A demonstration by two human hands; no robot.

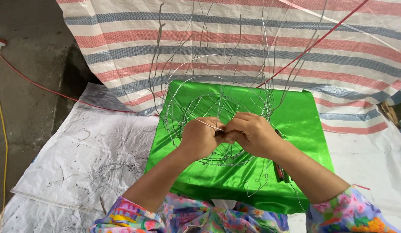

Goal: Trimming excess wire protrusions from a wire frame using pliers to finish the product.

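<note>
A basket-shaped frame of thin silver wire (217, 86) stands on a shiny green cloth (304, 125) in front of me, with long loose wire ends rising from its rings. My left hand (201, 137) and my right hand (252, 133) meet at the near rim of the frame. Both pinch the wire there, fingers closed. A small dark tool tip shows between the hands; which hand holds it I cannot tell.
A dark tool with red on it (279, 169) lies on the green cloth by my right forearm. A striped red, blue and white tarp (360, 56) hangs behind. Bent wire scraps (110, 168) lie on white sheeting at left. A red cord (49, 90) crosses the floor.
</note>
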